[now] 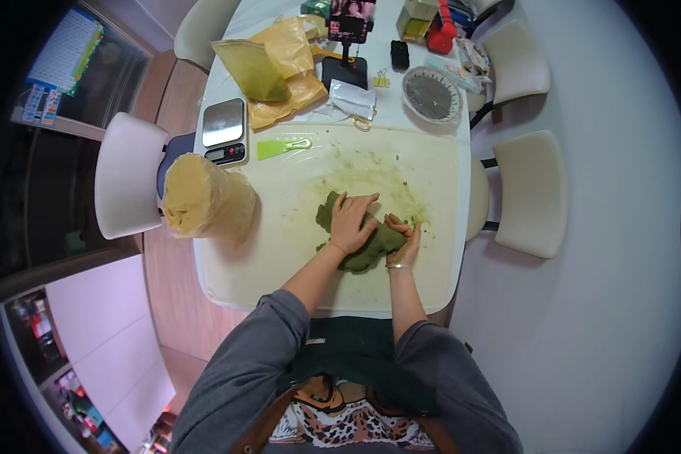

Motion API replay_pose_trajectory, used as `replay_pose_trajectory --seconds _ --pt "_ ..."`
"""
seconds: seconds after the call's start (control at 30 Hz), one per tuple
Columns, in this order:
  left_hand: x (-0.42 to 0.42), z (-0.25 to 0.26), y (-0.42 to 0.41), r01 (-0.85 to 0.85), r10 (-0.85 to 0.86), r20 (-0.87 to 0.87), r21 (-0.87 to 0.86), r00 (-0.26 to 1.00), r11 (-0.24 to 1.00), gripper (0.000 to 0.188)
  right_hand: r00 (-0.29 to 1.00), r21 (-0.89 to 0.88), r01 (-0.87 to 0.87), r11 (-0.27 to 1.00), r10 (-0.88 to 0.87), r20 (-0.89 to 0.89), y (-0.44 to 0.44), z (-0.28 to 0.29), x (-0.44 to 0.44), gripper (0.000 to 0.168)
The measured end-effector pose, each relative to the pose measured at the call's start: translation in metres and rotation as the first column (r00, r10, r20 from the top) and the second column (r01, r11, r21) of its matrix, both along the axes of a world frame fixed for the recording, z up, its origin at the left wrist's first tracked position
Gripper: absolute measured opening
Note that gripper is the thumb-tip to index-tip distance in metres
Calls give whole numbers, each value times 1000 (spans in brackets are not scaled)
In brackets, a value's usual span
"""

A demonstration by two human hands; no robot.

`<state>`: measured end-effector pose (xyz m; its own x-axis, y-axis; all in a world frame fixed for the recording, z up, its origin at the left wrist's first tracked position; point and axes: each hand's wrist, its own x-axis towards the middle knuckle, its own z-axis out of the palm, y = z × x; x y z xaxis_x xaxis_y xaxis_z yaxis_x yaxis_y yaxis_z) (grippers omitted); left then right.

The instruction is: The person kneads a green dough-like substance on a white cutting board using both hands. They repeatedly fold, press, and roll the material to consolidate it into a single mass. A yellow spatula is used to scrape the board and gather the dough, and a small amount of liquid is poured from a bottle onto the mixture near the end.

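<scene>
A lump of dark green dough (369, 249) lies on a cream kneading mat (238, 278) in front of me. My left hand (352, 222) rests palm down across the lump's upper left, its fingers stretched out and apart. At the lump's right end, my right hand (407, 244) cups the edge with the palm turned inward and fingers curled. A ragged piece of the dough sticks out beyond my left hand. Green smears and small crumbs mark the mat around and above both hands. The dough under my left palm is hidden.
Left of the dough stands a plastic-wrapped block of yellowish material (210, 198). Behind it are a kitchen scale (223, 127) and a green scraper (284, 147). Farther back sit a bag of green powder (255, 71), a phone on a stand (349, 28), scissors (361, 123) and a round lidded container (431, 93).
</scene>
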<state>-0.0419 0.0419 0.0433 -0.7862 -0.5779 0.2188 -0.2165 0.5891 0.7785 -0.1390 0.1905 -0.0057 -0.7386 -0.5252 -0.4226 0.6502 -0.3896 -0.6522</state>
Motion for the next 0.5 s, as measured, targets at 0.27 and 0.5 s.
replay_pose_trajectory --seconds 0.27,0.5 --pt "32 -19 -42 390 486 -412 908 771 151 81 43 824 217 523 838 -543 -51 89 76 70" --pt "67 -16 -59 592 781 -261 788 568 -167 76 -138 923 320 212 975 -176 -76 68 106 74"
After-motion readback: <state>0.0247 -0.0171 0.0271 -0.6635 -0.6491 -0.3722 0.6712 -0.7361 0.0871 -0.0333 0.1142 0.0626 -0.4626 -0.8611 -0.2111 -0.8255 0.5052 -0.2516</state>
